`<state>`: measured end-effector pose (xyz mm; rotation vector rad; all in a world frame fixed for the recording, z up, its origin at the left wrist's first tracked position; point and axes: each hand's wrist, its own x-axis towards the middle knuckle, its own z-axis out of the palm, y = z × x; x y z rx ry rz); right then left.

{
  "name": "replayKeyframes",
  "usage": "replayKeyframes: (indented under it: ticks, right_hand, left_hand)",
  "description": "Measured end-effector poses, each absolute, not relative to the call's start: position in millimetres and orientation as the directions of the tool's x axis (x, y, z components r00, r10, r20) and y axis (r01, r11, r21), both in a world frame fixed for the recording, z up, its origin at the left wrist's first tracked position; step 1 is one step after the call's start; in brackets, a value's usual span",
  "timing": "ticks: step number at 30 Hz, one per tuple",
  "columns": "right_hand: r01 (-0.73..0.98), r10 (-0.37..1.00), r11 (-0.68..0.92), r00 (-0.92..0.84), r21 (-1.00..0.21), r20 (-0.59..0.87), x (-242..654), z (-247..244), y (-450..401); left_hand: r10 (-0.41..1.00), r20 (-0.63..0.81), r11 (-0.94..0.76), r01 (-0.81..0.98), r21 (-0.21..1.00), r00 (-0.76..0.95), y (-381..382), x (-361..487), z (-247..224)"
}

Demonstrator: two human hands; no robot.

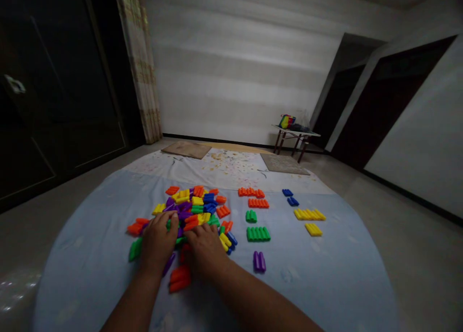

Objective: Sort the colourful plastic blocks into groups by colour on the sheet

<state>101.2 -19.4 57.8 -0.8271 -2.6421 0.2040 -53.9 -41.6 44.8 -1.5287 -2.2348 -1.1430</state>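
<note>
One mixed pile of ribbed plastic pieces (197, 209), on our cloth-covered bench (325, 279).
Our left hand (158, 239) and right hand (207, 247), fingers curved, at its near side; we cannot tell whether either grips. To the right, apart: orange pieces (258, 203), green pieces (258, 234), purple pieces (259, 262); farther right, blue pieces (287, 192) and yellow pieces (313, 229).

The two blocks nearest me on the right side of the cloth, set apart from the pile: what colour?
Purple, clearest in the head view.
</note>
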Motion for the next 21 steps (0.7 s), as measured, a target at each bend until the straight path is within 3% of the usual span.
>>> replayKeyframes:
  ticks: [7,13,18,21]
  right_hand:
    - [0.587,0.666,0.746,-0.652,-0.314,0.363,106,59,-5]
    - [0.534,0.598,0.801,-0.728,-0.271,0.334,95,64,8]
    - [0.551,0.581,0.814,-0.775,-0.185,0.249,90,67,14]
    - [0.565,0.603,0.797,-0.746,-0.213,0.282,100,73,16]
  left_hand:
    - [0.702,0.551,0.154,0.852,0.501,-0.451,-43,-50,48]
    - [0.758,0.483,0.173,0.849,0.499,-0.438,-40,-52,41]
    - [0.781,0.497,0.164,0.892,0.422,-0.378,-38,-50,40]
    - [0.785,0.521,0.15,0.919,0.365,-0.335,-37,-45,43]
